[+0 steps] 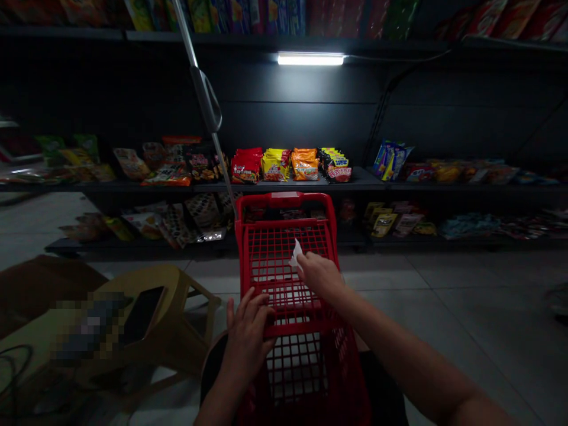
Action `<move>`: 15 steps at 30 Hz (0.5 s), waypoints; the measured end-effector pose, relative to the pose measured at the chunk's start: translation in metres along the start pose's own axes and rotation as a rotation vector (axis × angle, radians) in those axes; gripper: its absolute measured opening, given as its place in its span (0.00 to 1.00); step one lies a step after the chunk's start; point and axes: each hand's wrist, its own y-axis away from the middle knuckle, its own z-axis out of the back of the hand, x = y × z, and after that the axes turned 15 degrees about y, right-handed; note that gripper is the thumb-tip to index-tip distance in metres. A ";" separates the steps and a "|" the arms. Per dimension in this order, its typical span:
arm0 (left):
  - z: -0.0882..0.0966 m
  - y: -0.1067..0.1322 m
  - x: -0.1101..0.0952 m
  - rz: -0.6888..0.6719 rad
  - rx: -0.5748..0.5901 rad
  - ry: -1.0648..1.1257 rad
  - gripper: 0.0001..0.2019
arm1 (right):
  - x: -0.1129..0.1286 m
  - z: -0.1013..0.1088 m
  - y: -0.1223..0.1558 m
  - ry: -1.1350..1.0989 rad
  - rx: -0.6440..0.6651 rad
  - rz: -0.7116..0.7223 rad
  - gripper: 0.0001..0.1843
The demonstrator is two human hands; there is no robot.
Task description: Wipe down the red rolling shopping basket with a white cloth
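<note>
The left hand (248, 325) rests on the left side of the red plastic basket (306, 326), which has square holes; its fingers are spread. The right hand (320, 273) pinches a small, crumpled white tissue (296, 254) above the basket; I cannot tell if they touch. Leftward, a stool (171, 281) carries a dark phone (144, 312). Farther, a metal pole (224, 168) partly hides the shelf (364, 177) with bright packets (305, 164).

The left hand (248, 322) lies, fingers spread, on the left side of the red basket (288, 326). Over the basket, the right hand (316, 271) is pinching a white tissue (294, 255). Left of the basket stands a yellow stool (177, 299); beyond the basket, snack packets (304, 165) sit below a lit lamp (310, 59).
</note>
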 end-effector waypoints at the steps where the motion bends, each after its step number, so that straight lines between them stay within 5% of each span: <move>1: 0.000 0.000 -0.001 -0.003 0.000 0.000 0.18 | 0.007 0.001 0.022 -0.027 0.012 0.041 0.16; 4: 0.000 -0.001 -0.002 -0.012 0.002 0.007 0.19 | 0.020 0.002 0.080 -0.130 0.002 0.181 0.08; 7: 0.001 -0.002 -0.006 0.011 0.001 0.018 0.19 | 0.015 -0.003 0.098 -0.155 -0.068 0.255 0.07; 10: 0.002 -0.003 -0.009 0.010 0.005 0.026 0.18 | -0.007 -0.016 0.066 -0.082 -0.132 0.173 0.07; 15: 0.002 -0.005 -0.008 0.019 0.009 0.016 0.18 | -0.046 -0.028 -0.040 0.065 -0.183 -0.060 0.11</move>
